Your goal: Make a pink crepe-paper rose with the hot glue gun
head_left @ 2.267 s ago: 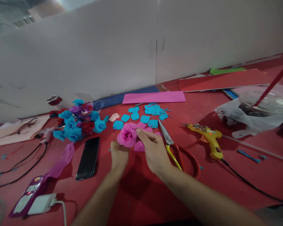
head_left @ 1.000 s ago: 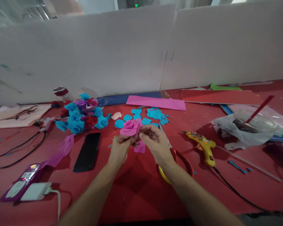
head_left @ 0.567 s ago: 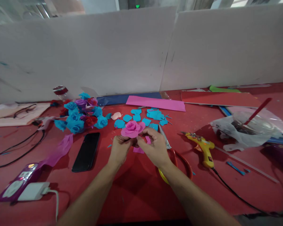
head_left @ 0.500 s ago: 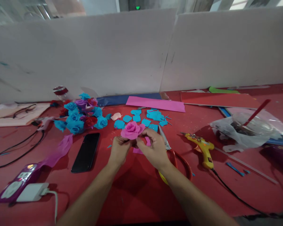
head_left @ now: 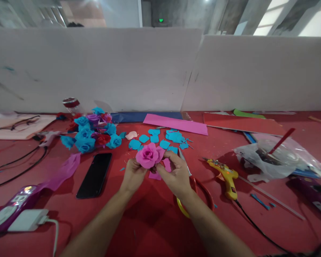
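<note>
A pink paper rose (head_left: 148, 156) is held up over the red table, its open face turned toward me. My left hand (head_left: 133, 175) is closed on its underside, the fingertips partly hidden by the bloom. At the rose's right edge, my right hand (head_left: 176, 175) pinches an outer petal between thumb and bent fingers. Behind the rose lie several blue paper petals (head_left: 174, 136) and one pale pink petal (head_left: 131, 135). Scissors (head_left: 209, 200) with red and yellow handles lie partly under my right wrist. Pink paper scraps (head_left: 155, 175) show between my hands.
A bunch of paper roses (head_left: 85, 144) and a black phone (head_left: 94, 175) lie to the left. On the right are a yellow glue gun (head_left: 227, 176) with a cord and a plastic-wrapped container (head_left: 267, 157). A pink paper strip (head_left: 176, 124) lies near the white partition (head_left: 117, 71).
The rose has tipped so its face shows more to me, and it sits slightly lower in the picture. Both hands keep their hold. The camera view has tilted up a little.
</note>
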{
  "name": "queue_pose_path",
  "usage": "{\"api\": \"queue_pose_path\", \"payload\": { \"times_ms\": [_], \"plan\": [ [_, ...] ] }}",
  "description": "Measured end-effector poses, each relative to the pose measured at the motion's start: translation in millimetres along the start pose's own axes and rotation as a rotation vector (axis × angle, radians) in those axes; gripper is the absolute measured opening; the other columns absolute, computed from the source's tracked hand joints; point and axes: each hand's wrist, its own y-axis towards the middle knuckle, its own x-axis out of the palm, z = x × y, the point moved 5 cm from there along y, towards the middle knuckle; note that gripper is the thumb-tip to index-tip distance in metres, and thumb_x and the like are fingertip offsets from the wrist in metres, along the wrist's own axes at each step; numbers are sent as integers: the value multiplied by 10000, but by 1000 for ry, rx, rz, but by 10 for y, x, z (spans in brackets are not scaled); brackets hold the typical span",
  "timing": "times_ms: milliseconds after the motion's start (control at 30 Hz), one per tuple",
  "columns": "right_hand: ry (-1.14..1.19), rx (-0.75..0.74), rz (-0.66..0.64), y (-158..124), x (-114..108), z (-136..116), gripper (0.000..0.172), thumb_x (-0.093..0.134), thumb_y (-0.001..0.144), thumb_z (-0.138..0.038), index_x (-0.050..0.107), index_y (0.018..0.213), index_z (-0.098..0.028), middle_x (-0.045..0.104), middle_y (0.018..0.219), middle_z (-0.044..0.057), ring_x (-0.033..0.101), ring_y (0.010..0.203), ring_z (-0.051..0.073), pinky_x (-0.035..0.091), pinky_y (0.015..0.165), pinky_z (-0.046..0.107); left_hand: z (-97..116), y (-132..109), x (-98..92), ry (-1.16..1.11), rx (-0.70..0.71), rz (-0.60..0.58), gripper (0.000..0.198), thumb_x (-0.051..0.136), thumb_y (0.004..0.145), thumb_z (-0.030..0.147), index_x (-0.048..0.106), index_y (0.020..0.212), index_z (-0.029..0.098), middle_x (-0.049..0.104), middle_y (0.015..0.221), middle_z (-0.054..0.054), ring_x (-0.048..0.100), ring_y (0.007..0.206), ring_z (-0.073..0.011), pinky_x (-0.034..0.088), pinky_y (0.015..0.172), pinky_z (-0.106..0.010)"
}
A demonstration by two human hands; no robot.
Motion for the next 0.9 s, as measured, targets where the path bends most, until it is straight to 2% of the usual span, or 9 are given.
{"api": "queue_pose_path", "payload": {
  "times_ms": [200,500,767,900],
  "plan": [
    [-15,38,-35,32,-34,24,167,645,699,-126,662,836,-221,645,853,23,572,826,180,458,787,332,-54,9,-3,50,21,-55,117,679,667,180,705,554,162,657,511,-25,586,476,-132,492,522,-236],
    [29,-6,-98,64,-30,-13,161,641,734,-125,694,816,-253,661,777,6,585,884,199,465,811,344,9,22,-25,118,69,-10,124,687,619,146,677,498,171,635,484,-13,550,454,-129,465,491,-237],
    [-86,-11,-35,23,-42,-46,171,709,710,-174,685,860,-254,672,833,-3,585,801,173,456,792,333,22,-7,-54,126,58,33,108,718,588,151,671,491,157,620,482,-1,531,470,-114,436,487,-217],
    [13,-8,7,7,-80,-63,322,760,678,-252,655,982,-269,658,884,13,590,840,181,475,795,338,-37,6,-85,102,65,59,64,698,619,167,703,557,156,652,533,-13,564,506,-129,473,536,-240]
  ]
}}
